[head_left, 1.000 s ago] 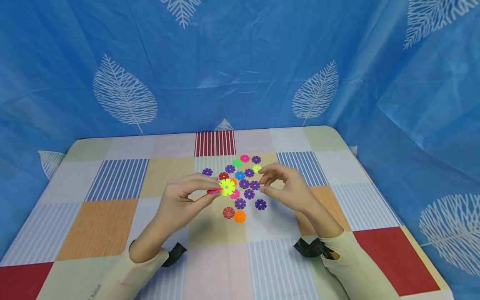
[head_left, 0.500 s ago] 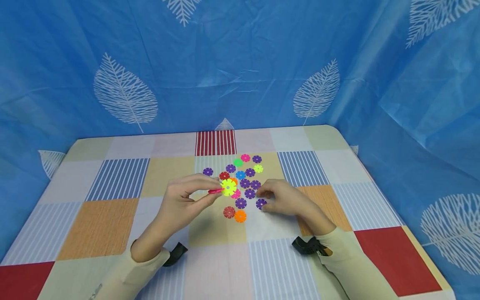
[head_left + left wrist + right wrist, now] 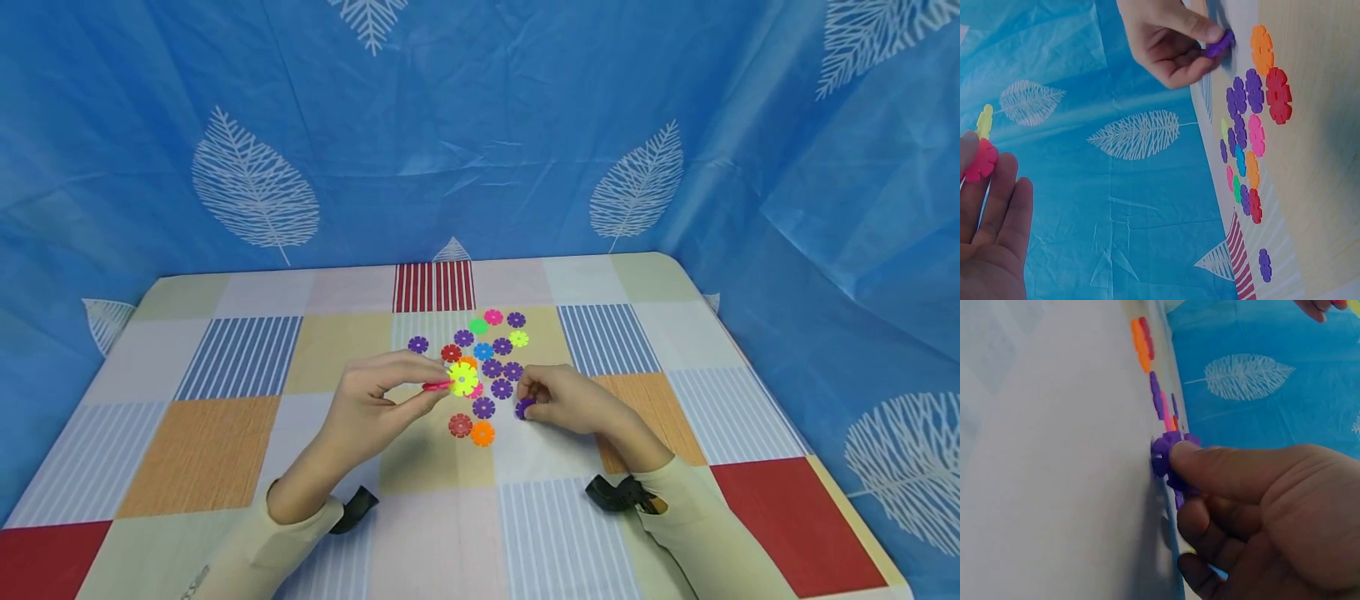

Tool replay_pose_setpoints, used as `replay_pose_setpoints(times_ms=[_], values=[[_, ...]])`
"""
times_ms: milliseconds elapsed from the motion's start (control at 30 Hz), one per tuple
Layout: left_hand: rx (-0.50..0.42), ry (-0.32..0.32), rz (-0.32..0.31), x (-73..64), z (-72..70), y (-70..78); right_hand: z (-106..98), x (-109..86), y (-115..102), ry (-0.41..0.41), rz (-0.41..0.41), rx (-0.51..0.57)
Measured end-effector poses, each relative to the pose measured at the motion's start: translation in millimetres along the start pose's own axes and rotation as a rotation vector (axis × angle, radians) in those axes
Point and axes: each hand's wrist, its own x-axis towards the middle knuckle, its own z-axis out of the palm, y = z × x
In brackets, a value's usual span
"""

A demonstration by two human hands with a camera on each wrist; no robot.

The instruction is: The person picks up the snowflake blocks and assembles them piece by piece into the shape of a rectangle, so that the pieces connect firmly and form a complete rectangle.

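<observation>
Two pale sleeves (image 3: 701, 508) with black straps (image 3: 615, 493), nearest, on either side of the front orange disc (image 3: 483, 433), from which all places are taken; patchwork cloth (image 3: 435, 533) beneath. One dull red disc (image 3: 461, 426), just beside it on the left. One right hand (image 3: 566, 400), to its right and slightly beyond: thumb and fingers clamped on one purple disc (image 3: 1163, 450); contact between that disc and the cloth cannot be told. One left hand (image 3: 386, 400), to its left and beyond, raised: thumb and fingertips clamped on one pink disc (image 3: 982, 161), seemingly joined to one yellow disc (image 3: 462, 379). Hazards, as judged: purple may twist or slip, being thin and apparently taken near its rim; yellow may work loose if the joint is shallow, the pinch seeming to bear on pink alone. Appearance: flat, bright, notched all round like petals; yellow face-on, purple part-covered by the thumb. Further beyond: loose discs (image 3: 492, 368), many purple, with one blue disc (image 3: 483, 351). Farthest beyond: blue curtain (image 3: 465, 108), white leaf prints.
</observation>
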Motion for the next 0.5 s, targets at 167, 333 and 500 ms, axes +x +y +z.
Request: replay_pose_setpoints(times_ms=[167,333,500], values=[[-0.004,-0.009,-0.016,0.0,1.7,0.4,-5.3,-1.7,-0.7,0.056,-0.006,0.178],[0.001,-0.02,-0.035,0.4,3.8,1.8,-14.0,-4.5,-13.5,0.144,-0.051,0.262],[-0.003,-0.022,-0.038,0.1,5.7,2.4,-19.3,-7.4,-29.7,0.172,-0.114,0.33]])
